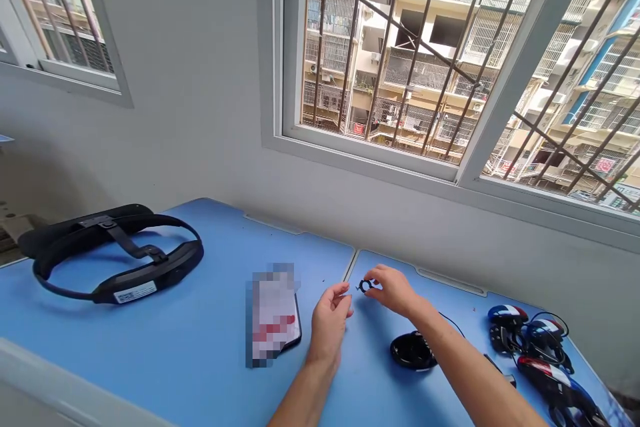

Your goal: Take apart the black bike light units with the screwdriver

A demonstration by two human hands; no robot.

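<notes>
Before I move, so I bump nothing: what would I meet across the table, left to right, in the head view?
Black headset, flat phone-like item, left hand, small black ring, round black part, cluster of glossy red, white and blue items.

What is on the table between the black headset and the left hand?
A flat, phone-like thing, mostly pixelated, lies on the blue table between the headset and the left hand, as the head view shows.
</notes>
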